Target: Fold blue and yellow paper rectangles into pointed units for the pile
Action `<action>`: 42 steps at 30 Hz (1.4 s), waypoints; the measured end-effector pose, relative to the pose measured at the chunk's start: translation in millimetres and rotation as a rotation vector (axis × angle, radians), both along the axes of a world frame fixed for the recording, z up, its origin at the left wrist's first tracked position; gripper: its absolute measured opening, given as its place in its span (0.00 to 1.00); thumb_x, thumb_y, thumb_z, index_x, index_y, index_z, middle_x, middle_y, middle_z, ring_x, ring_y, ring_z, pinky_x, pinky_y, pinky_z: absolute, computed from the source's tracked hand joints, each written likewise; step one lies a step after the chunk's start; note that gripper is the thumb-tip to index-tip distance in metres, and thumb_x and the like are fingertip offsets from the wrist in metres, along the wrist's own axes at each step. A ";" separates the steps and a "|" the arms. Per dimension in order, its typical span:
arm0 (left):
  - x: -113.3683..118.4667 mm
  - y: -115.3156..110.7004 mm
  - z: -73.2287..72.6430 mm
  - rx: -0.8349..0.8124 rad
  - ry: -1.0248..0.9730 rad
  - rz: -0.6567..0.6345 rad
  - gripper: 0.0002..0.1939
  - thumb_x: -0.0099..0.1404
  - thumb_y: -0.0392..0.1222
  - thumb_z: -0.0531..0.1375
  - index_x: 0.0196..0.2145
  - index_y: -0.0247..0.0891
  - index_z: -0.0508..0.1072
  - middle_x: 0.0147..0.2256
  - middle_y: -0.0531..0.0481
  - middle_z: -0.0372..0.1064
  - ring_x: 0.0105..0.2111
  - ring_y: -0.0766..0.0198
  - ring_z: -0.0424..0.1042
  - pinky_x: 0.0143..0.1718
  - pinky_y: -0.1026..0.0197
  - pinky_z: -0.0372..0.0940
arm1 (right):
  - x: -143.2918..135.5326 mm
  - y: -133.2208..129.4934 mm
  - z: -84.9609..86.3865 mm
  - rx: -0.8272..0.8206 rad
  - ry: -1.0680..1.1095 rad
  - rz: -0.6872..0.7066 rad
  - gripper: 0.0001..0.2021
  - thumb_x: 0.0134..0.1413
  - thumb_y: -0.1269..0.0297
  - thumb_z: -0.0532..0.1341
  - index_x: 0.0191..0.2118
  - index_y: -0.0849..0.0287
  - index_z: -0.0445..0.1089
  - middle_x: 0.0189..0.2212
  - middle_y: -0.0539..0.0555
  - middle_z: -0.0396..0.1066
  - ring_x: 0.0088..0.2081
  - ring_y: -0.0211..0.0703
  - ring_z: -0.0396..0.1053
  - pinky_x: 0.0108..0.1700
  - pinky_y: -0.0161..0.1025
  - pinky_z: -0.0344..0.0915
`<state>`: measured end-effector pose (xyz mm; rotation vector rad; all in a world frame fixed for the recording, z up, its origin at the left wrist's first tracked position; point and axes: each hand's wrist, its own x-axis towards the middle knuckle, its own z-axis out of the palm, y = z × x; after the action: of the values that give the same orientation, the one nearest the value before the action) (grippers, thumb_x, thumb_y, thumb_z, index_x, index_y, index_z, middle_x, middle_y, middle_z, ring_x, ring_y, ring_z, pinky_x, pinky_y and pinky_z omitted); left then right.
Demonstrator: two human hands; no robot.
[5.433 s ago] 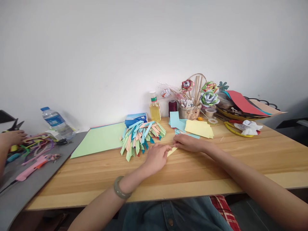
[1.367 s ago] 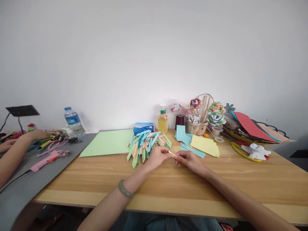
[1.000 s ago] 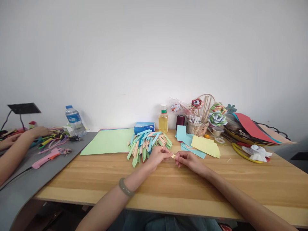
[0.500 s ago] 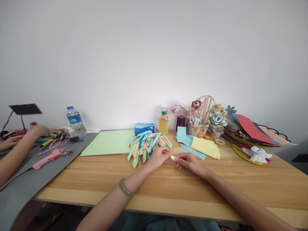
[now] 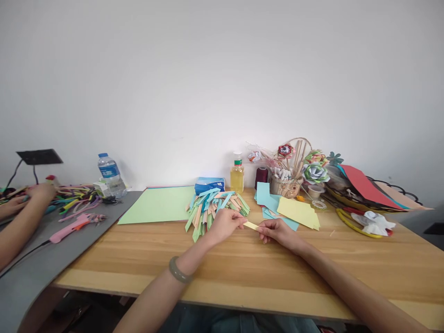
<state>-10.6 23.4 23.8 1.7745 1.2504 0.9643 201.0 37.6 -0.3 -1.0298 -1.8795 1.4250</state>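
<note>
A narrow pale yellow paper strip (image 5: 251, 225) is stretched between my two hands above the wooden table (image 5: 222, 268). My left hand (image 5: 228, 224) pinches its left end, and my right hand (image 5: 276, 232) pinches its right end. Just behind my left hand lies a heap of folded green, blue and peach paper strips (image 5: 211, 206). Blue paper pieces (image 5: 267, 199) and yellow paper sheets (image 5: 298, 212) lie behind my right hand.
Green sheets (image 5: 157, 206) lie at the left. A yellow liquid bottle (image 5: 237, 177), a dark thread spool (image 5: 262, 175) and a basket (image 5: 287, 187) stand behind. Another person's hands (image 5: 41, 193) are beyond a pink glue gun (image 5: 69, 228).
My hands have moved slightly apart, and a longer stretch of the yellow strip shows between them. The other person's raised hand has shifted left and down.
</note>
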 end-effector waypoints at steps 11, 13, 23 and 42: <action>-14.1 2.1 14.2 -0.077 0.017 -0.131 0.13 0.55 0.46 0.57 0.25 0.34 0.77 0.24 0.49 0.73 0.25 0.66 0.68 0.30 0.65 0.64 | 5.9 6.3 -4.6 -0.047 0.051 0.003 0.25 0.38 0.42 0.64 0.31 0.63 0.73 0.25 0.54 0.74 0.26 0.40 0.72 0.32 0.38 0.69; -13.7 1.2 15.5 -0.059 0.033 -0.073 0.13 0.53 0.46 0.58 0.24 0.35 0.77 0.23 0.50 0.73 0.24 0.66 0.67 0.29 0.65 0.63 | 6.1 6.5 -3.5 -0.026 0.047 -0.039 0.25 0.37 0.41 0.64 0.30 0.63 0.72 0.24 0.54 0.73 0.25 0.40 0.71 0.30 0.38 0.68; -27.1 1.7 34.1 0.169 0.317 0.315 0.14 0.58 0.46 0.56 0.25 0.38 0.78 0.22 0.54 0.72 0.20 0.68 0.63 0.22 0.67 0.56 | 16.2 12.8 2.1 0.114 0.027 -0.284 0.26 0.32 0.38 0.64 0.23 0.61 0.69 0.19 0.51 0.70 0.22 0.40 0.68 0.27 0.38 0.66; -69.8 1.4 61.2 0.299 0.558 0.874 0.23 0.67 0.52 0.44 0.34 0.43 0.77 0.24 0.48 0.73 0.29 0.59 0.69 0.27 0.64 0.51 | 94.4 27.5 12.8 0.544 -0.567 -0.793 0.18 0.45 0.49 0.59 0.39 0.55 0.71 0.38 0.58 0.73 0.41 0.58 0.69 0.36 0.47 0.63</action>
<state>-80.4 24.8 85.0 1.7843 2.4677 1.1921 295.3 65.1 12.4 -1.7117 -1.7178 0.1586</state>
